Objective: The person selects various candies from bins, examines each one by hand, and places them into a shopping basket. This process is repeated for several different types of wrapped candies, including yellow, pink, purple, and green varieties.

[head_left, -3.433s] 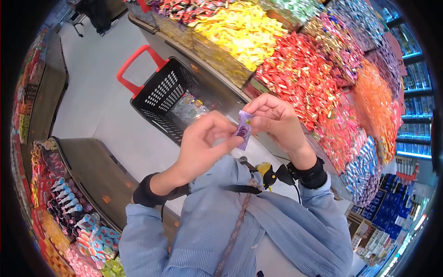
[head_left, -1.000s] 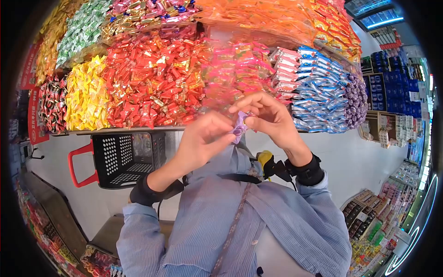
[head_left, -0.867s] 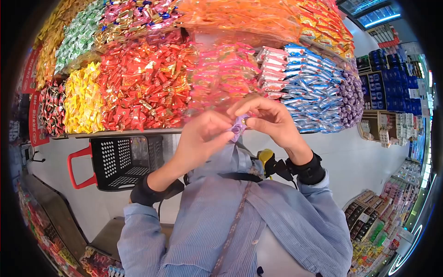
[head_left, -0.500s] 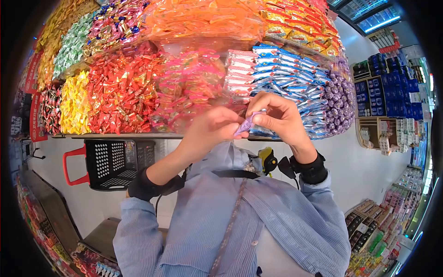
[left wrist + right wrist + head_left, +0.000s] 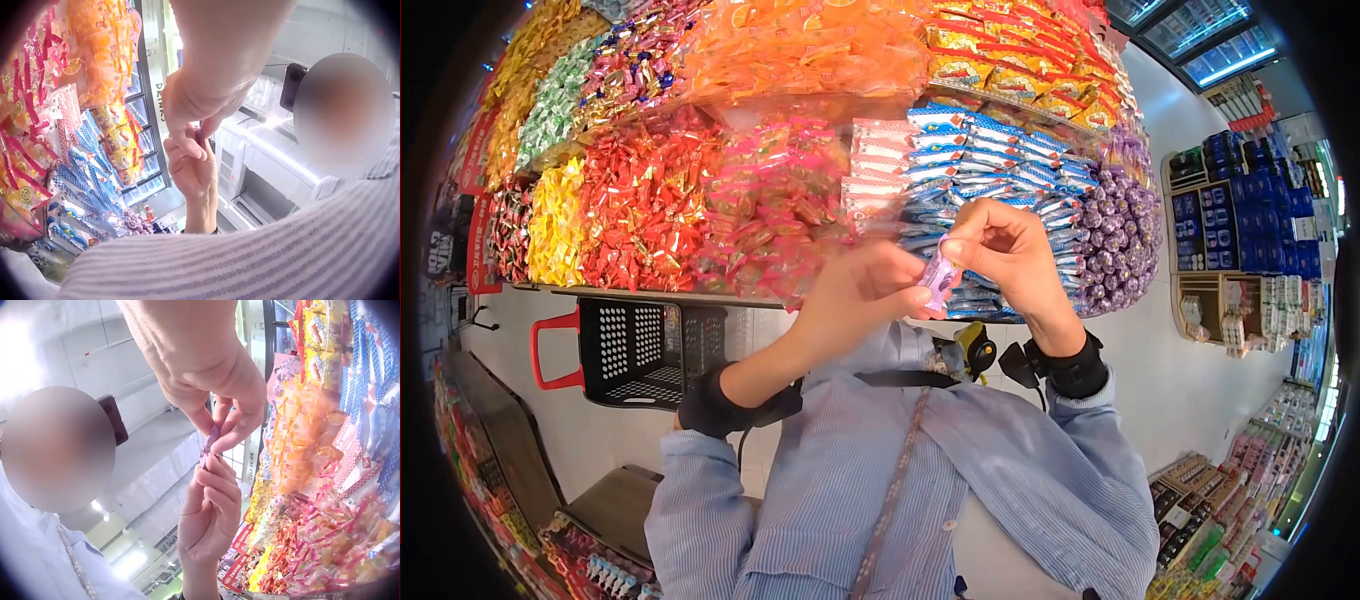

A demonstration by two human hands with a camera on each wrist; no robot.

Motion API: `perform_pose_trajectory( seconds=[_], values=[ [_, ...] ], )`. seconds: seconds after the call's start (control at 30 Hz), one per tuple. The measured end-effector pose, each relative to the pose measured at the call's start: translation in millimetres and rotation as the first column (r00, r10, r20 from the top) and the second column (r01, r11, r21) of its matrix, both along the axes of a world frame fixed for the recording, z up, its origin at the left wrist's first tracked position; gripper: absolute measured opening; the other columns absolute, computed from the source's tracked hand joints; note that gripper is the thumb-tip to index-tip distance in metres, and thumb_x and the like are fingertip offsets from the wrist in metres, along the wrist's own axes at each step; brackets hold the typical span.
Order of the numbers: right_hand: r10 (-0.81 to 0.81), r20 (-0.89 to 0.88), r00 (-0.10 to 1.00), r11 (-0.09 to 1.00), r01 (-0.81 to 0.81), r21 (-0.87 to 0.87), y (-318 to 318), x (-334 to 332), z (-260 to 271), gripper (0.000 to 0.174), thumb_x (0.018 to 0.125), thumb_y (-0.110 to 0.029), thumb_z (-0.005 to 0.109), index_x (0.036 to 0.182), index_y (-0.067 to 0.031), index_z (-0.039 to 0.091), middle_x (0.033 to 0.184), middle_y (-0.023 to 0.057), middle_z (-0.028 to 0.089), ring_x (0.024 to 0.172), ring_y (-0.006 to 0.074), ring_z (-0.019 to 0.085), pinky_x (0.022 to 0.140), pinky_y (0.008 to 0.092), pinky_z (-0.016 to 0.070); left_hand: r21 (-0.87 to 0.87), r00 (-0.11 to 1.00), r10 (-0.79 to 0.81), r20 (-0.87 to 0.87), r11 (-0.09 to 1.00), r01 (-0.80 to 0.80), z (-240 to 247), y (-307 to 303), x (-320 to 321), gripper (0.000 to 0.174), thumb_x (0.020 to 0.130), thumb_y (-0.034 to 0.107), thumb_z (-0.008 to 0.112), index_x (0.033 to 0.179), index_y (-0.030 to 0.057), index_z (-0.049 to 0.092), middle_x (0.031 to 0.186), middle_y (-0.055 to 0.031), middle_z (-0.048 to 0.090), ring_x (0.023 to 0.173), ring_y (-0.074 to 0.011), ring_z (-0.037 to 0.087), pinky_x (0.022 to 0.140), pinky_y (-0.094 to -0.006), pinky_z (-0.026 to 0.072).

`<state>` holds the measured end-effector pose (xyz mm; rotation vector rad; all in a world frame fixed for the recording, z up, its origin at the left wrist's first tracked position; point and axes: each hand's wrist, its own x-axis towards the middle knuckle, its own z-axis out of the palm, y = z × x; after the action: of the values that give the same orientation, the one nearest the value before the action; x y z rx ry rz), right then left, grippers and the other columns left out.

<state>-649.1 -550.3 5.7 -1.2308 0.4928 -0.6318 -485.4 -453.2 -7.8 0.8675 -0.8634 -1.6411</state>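
A small candy [image 5: 941,277] in a shiny purple wrapper is held between both hands in front of the chest. My left hand [image 5: 862,300] pinches its lower end between thumb and fingers. With thumb and curled index finger, my right hand [image 5: 1008,258] grips the upper end. In the right wrist view the purple wrapper [image 5: 209,445] stretches between the two sets of fingertips. The left wrist view shows only a sliver of it, mostly covered by the fingers.
A counter heaped with wrapped sweets stands ahead, including red candies [image 5: 645,205], blue-and-white packets [image 5: 990,165] and purple round candies [image 5: 1120,240]. A black shopping basket [image 5: 632,350] with a red handle [image 5: 550,350] sits on the floor at left. More shelves [image 5: 1250,215] stand right.
The view has swung round to face the candy counter, then slid further right along it. Both hands keep hold of the purple candy, which has turned and tilted between the fingers.
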Motion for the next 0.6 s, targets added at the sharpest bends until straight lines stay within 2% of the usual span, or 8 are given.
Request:
perform_pose_trajectory(
  seconds=[0.27, 0.37, 0.47, 0.57, 0.6],
  values=[
    [0.033, -0.001, 0.999, 0.999, -0.033, 0.020, -4.0, -7.8, 0.3, 0.006, 0.078, -0.001, 0.059, 0.078, 0.0032, 0.054, 0.073, 0.0091, 0.060, 0.065, 0.0129, 0.058, 0.058, 0.0251, 0.0493, 0.026, 1.000, -0.025, 0.003, 0.999, 0.025, 5.0, -2.5, -6.7, 0.016, 0.080, 0.003, 0.057, 0.093, -0.0029, 0.050, 0.087, -0.0107, 0.060, 0.082, -0.0167, 0.060, 0.072, -0.0288, 0.0493],
    [0.006, -0.006, 1.000, 1.000, -0.006, 0.008, -3.8, -7.2, -2.4, 0.007, 0.078, -0.001, 0.059, 0.081, 0.0036, 0.055, 0.075, 0.0084, 0.060, 0.067, 0.0129, 0.059, 0.060, 0.0250, 0.0492, -0.077, 0.997, 0.073, 0.007, 0.994, -0.072, -1.3, -1.8, -10.6, 0.016, 0.080, 0.003, 0.056, 0.094, -0.0028, 0.049, 0.087, -0.0099, 0.059, 0.083, -0.0165, 0.060, 0.073, -0.0286, 0.0490],
    [-0.004, 0.039, 0.999, 1.000, 0.004, -0.004, -4.0, -8.0, -7.7, 0.007, 0.077, 0.000, 0.058, 0.083, 0.0036, 0.055, 0.080, 0.0096, 0.060, 0.075, 0.0146, 0.058, 0.067, 0.0262, 0.0484, 0.012, 0.996, 0.086, 0.012, 0.996, -0.086, -1.7, 0.0, -8.8, 0.017, 0.081, 0.005, 0.056, 0.095, -0.0021, 0.049, 0.088, -0.0086, 0.058, 0.084, -0.0164, 0.059, 0.074, -0.0285, 0.0485],
    [0.065, 0.167, 0.984, 0.994, -0.049, -0.094, -2.3, -5.5, -7.7, 0.007, 0.077, 0.003, 0.056, 0.084, 0.0035, 0.056, 0.086, 0.0116, 0.059, 0.083, 0.0169, 0.057, 0.074, 0.0281, 0.0467, 0.149, 0.977, 0.089, -0.194, 0.987, -0.061, 3.7, 2.1, -4.3, 0.017, 0.081, 0.007, 0.055, 0.096, 0.0021, 0.048, 0.094, -0.0076, 0.056, 0.084, -0.0154, 0.058, 0.075, -0.0275, 0.0476],
    [0.091, 0.183, 0.979, 0.993, -0.074, -0.094, -1.6, -5.6, -8.4, 0.007, 0.077, 0.004, 0.055, 0.084, 0.0035, 0.056, 0.087, 0.0123, 0.058, 0.084, 0.0175, 0.057, 0.075, 0.0286, 0.0463, 0.123, 0.986, 0.063, -0.157, 0.991, -0.043, 1.5, 3.4, -3.3, 0.017, 0.081, 0.007, 0.056, 0.096, 0.0027, 0.048, 0.094, -0.0067, 0.056, 0.083, -0.0144, 0.057, 0.074, -0.0272, 0.0474]
  ],
)
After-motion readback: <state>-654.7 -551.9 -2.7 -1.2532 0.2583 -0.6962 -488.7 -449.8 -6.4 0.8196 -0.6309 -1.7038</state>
